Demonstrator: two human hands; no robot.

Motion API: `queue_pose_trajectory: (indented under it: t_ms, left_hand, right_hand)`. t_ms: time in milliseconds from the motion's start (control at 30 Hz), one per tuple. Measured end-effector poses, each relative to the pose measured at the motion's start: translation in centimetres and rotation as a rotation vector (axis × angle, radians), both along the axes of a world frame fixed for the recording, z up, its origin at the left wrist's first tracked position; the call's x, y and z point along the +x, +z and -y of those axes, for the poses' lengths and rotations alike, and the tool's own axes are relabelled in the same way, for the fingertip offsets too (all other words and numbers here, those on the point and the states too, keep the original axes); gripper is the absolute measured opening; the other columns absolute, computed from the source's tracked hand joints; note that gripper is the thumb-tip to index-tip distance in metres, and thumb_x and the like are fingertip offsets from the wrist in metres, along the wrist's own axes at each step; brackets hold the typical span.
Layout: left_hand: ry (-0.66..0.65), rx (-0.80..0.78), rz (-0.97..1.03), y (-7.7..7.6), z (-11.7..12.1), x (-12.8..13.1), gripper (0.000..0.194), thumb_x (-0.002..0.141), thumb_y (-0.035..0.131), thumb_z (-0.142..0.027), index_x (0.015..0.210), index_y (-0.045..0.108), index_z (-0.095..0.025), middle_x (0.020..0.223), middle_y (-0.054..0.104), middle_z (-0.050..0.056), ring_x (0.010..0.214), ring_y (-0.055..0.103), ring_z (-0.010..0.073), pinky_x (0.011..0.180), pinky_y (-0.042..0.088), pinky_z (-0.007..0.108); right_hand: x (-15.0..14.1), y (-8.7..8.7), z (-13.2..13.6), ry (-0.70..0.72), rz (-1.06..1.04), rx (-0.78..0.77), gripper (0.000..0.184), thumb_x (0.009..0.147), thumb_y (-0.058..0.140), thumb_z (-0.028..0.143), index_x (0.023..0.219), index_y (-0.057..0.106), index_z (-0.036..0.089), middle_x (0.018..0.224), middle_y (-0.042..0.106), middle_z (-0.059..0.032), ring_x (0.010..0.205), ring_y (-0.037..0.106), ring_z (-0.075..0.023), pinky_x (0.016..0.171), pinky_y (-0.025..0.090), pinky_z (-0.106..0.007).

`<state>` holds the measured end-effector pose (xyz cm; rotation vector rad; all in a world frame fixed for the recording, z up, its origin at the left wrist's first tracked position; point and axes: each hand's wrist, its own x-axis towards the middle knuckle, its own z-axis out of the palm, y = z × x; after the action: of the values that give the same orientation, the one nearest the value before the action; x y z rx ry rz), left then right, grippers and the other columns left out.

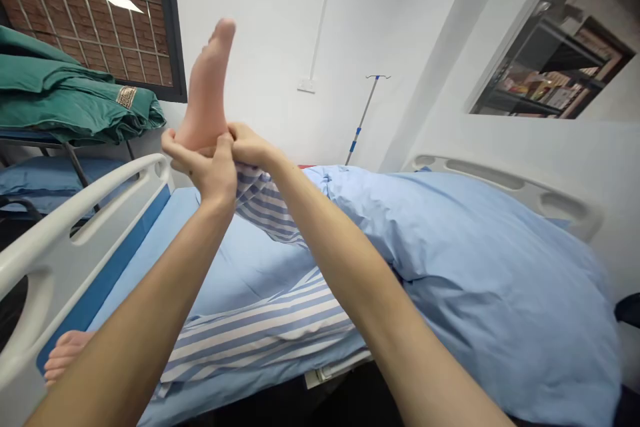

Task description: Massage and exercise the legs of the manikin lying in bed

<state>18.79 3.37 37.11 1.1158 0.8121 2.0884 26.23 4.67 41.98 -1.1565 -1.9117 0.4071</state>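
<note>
A raised bare foot (206, 83) points its toes up, its sole turned toward the left. My left hand (213, 173) cups its heel from below, thumb and fingers around it. Close beside, my right hand (247, 145) is closed around the ankle, just above the cuff of a striped trouser leg (270, 207). This leg is lifted off the blue sheet (240, 267). The other striped leg (265, 330) lies flat on the bed, its bare foot (65, 353) at the lower left, partly behind my left forearm. A blue quilt (450, 233) covers the rest of the body.
A white bed end board (115, 190) stands at the left, another (505, 180) at the far right. Behind the bed rises an IV pole (364, 113) near the wall. Green folded covers (75, 93) lie on a rack at the left.
</note>
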Motion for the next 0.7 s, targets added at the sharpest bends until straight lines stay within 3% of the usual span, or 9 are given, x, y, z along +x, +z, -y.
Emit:
queue_pose_trajectory:
  t_ms: [67,133,200,300,400,500,633,700]
  left_hand:
    - [-0.001,0.029,-0.022,1.2,1.0,0.8,0.068,0.068,0.063,-0.021,0.124,0.025,-0.019,0.117,0.035,0.011,0.103,0.050,0.0163,0.088,0.045,0.031]
    - [-0.007,0.038,-0.030,1.4,1.4,0.9,0.070,0.067,0.064,-0.022,0.125,0.026,-0.018,0.117,0.035,0.011,0.102,0.050,0.0159,0.087,0.045,0.030]
    - [-0.013,0.025,-0.022,0.7,1.1,0.3,0.071,0.066,0.065,-0.023,0.124,0.026,-0.020,0.118,0.037,0.010,0.104,0.049,0.0163,0.089,0.045,0.030]
    - [-0.058,-0.014,0.029,-1.7,-0.1,-1.7,0.068,0.065,0.064,-0.022,0.120,0.025,-0.023,0.118,0.042,0.007,0.105,0.050,0.0159,0.088,0.045,0.030]
    - [-0.145,-0.143,0.113,-5.0,-1.0,-4.6,0.060,0.064,0.058,-0.018,0.115,0.027,-0.023,0.111,0.048,0.005,0.090,0.056,0.0131,0.077,0.048,0.028]
    - [-0.138,-0.366,0.155,-9.0,-1.7,-7.9,0.052,0.059,0.055,-0.013,0.105,0.033,-0.022,0.097,0.052,0.001,0.074,0.055,0.0093,0.065,0.047,0.024]
    - [-0.137,-0.696,0.181,-15.3,-2.9,-11.5,0.045,0.053,0.054,-0.010,0.093,0.038,-0.020,0.074,0.048,-0.004,0.058,0.049,0.0091,0.050,0.041,0.022]
    - [-0.154,-0.831,0.240,-18.7,-3.5,-12.7,0.041,0.050,0.053,-0.008,0.086,0.036,-0.020,0.073,0.047,-0.003,0.058,0.049,0.0104,0.048,0.042,0.024]
  right_hand:
    - [1.0,1.1,0.9,0.007,0.007,0.016,0.017,0.068,0.053,0.010,0.084,0.055,0.011,0.078,0.059,0.0003,0.083,0.054,-0.0140,0.074,0.048,-0.023]
    - [1.1,1.3,1.3,0.004,0.013,0.021,0.017,0.068,0.052,0.010,0.085,0.054,0.012,0.078,0.058,0.0004,0.083,0.053,-0.0136,0.073,0.048,-0.023]
    - [0.5,0.7,1.3,0.007,0.033,0.017,0.018,0.067,0.053,0.011,0.085,0.054,0.012,0.077,0.058,0.0008,0.080,0.054,-0.0132,0.071,0.048,-0.022]
    - [-1.3,-1.7,-0.1,0.035,0.052,0.011,0.023,0.064,0.053,0.013,0.088,0.054,0.012,0.078,0.058,0.0013,0.077,0.054,-0.0132,0.067,0.048,-0.021]
    - [-3.7,-5.4,-2.2,0.089,0.095,-0.031,0.031,0.063,0.054,0.019,0.094,0.053,0.014,0.083,0.059,0.0025,0.079,0.055,-0.0135,0.067,0.047,-0.020]
    - [-6.3,-10.1,-4.0,0.052,0.243,-0.108,0.035,0.062,0.057,0.030,0.094,0.053,0.017,0.085,0.060,0.0020,0.079,0.057,-0.0160,0.067,0.047,-0.023]
    - [-10.1,-17.7,-5.5,-0.027,0.478,-0.242,0.049,0.058,0.060,0.046,0.098,0.050,0.020,0.093,0.062,-0.0034,0.083,0.059,-0.0241,0.066,0.047,-0.032]
    - [-11.8,-21.7,-6.0,-0.029,0.562,-0.316,0.053,0.058,0.060,0.050,0.102,0.048,0.022,0.099,0.062,-0.0059,0.089,0.059,-0.0279,0.070,0.047,-0.038]
